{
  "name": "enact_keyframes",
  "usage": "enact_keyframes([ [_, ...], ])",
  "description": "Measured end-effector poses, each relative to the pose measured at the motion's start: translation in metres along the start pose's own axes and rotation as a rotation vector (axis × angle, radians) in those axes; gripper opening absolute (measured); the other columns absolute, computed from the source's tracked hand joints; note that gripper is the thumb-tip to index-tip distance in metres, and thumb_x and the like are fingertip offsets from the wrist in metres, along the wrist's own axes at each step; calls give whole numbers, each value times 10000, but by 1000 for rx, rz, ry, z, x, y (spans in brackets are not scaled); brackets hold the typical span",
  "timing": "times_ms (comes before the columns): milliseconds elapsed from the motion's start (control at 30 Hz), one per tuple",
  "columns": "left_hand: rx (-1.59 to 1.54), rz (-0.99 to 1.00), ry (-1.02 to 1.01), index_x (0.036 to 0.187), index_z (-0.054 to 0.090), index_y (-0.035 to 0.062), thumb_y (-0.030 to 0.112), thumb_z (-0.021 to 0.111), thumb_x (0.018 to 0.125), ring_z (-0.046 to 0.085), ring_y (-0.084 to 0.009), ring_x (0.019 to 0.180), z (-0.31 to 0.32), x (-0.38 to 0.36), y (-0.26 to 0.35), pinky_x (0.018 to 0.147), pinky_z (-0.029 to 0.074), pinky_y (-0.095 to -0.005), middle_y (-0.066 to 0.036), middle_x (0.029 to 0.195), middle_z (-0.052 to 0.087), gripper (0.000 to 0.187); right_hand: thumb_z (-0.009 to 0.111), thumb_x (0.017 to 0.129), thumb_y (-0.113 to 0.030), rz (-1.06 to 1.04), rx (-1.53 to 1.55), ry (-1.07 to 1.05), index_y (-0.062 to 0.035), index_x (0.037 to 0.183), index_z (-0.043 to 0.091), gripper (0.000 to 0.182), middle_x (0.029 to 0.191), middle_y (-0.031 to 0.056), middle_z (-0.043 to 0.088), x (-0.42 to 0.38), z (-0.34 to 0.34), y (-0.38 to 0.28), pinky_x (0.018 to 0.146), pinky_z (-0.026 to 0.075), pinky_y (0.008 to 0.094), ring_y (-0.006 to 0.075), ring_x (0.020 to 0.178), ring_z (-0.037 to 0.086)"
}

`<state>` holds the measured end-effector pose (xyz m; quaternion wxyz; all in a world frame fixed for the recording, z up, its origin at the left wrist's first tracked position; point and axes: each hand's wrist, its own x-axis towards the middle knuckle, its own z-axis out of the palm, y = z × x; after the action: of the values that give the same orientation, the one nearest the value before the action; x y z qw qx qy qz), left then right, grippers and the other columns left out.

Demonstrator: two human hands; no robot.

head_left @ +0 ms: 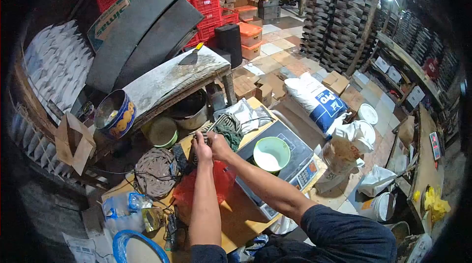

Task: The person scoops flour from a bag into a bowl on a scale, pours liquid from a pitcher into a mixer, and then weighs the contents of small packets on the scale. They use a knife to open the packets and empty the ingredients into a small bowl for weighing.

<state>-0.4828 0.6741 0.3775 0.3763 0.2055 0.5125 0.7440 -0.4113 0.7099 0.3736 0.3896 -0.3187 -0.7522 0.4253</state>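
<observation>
Above the wooden table, my left hand (pixel 202 148) and my right hand (pixel 220 146) are close together, fingers bent inward. What lies between them is too small and hidden to make out. Just beyond my fingers are a striped, ribbed item (pixel 212 124) and a dark green bundle (pixel 229 129). Under my forearms lies a red plastic bag (pixel 183 188). To the right, a light green bowl (pixel 272 153) with white contents sits on a digital scale (pixel 301 159).
A coiled grey bundle (pixel 156 172) and clear plastic packs (pixel 123 211) lie at left. Behind stands a bench (pixel 169 78) with a yellow-handled scraper (pixel 191 54) and a patterned tub (pixel 115 114). A large white-and-blue sack (pixel 314 98) rests on the tiled floor.
</observation>
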Motion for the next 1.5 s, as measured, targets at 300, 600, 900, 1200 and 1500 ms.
enact_keyframes([
  [300,-431,-53,-150,1219,543,91,413,408,1014,590,-188,1027,11,-15,-15,964,435,-355,-40,1096,628,405,713,815,-137,325,286,294,-22,873,641,147,803,10,618,28,3,47,608,430,272,85,710,509],
  [600,161,330,111,976,579,91,368,413,1020,493,-117,878,2,12,2,814,415,-288,0,921,530,326,367,1017,-420,453,1099,-200,-55,1236,560,467,1213,103,588,-22,-7,-36,995,392,353,213,1095,542],
  [900,-653,-134,-313,1432,330,-5,839,262,809,433,-258,1272,-24,15,-5,1074,331,-394,-169,1419,417,1050,541,930,-141,-377,-61,-35,-49,1114,593,212,1080,174,602,7,-9,-20,942,400,379,322,1047,545],
  [1200,-756,-199,47,1506,202,100,876,249,770,480,-324,1227,-58,1,30,1053,356,-429,-218,1351,480,1070,370,983,-197,-362,-127,-153,-6,1140,455,262,1109,271,437,0,1,-49,850,402,523,471,968,502],
  [1500,-448,118,-379,1494,179,8,528,280,1011,152,-165,1436,-15,-23,-3,1171,88,-311,-70,1563,201,717,410,920,-155,-129,94,23,-38,1134,559,286,1118,214,556,48,1,4,917,394,384,321,1055,514],
])
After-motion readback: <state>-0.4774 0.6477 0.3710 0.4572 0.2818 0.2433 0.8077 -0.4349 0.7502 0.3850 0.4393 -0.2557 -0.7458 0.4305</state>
